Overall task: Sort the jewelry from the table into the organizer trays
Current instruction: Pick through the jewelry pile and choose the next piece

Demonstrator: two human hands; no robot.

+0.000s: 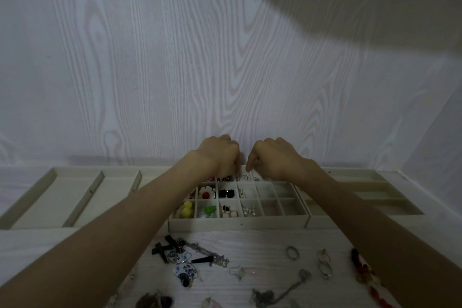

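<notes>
A beige organizer tray [237, 224] with small square compartments sits at the middle of the table. Its left cells hold yellow beads [187, 208], a green piece [209, 210], a white flower with a red centre [206, 194] and black square earrings [226, 193]. My left hand [220, 155] and my right hand [272, 157] hover side by side over the tray's far row, fingers curled downward. Whatever is between the fingertips is hidden. Loose jewelry lies in front of the tray: fan-shaped earrings [186, 271], a ring [292, 252], hoop earrings [324, 264] and a red beaded strand [362, 270].
A tray with long compartments [82, 197] stands to the left and another beige tray [375, 197] to the right. A black cross piece [165, 247] and a chain with a pendant [297, 282] lie near the front. A wood-grain wall [225, 70] rises right behind the trays.
</notes>
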